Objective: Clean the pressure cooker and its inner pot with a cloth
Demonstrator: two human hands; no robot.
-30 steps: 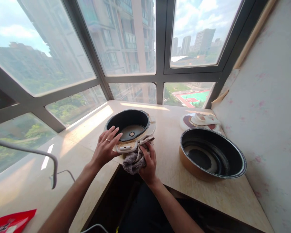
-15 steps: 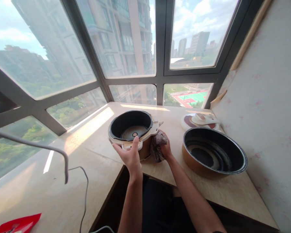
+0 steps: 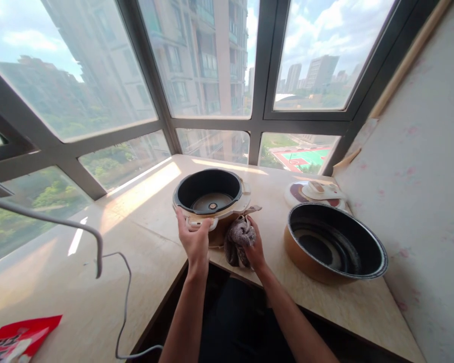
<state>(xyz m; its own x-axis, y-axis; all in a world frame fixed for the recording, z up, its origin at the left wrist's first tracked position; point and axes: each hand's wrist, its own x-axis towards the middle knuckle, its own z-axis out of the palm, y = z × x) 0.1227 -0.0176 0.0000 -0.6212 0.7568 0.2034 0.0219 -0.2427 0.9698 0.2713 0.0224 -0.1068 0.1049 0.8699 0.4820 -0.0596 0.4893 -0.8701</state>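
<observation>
A pressure cooker body (image 3: 219, 229) with a black interior and a pale rim stands on the stone-look sill. My left hand (image 3: 194, 244) grips the white handle (image 3: 199, 223) on its near side, thumb on top. Bunched in my right hand (image 3: 254, 247) is a grey-brown cloth (image 3: 239, 239), held against or close to the cooker's near right side. Some of the right fingers are hidden behind the cloth. To the right sits a large inner pot (image 3: 306, 257), black inside and golden brown outside.
A white and brown lid (image 3: 314, 190) lies behind the inner pot, by the wall. A grey cable (image 3: 126, 292) loops over the sill on the left, and a red packet (image 3: 26, 335) lies at the lower left. Windows (image 3: 215, 65) rise behind the sill.
My right hand and the cloth have shifted left and slightly toward me along the cooker's side. The left thumb has come down from the rim to the handle. The view has shifted slightly.
</observation>
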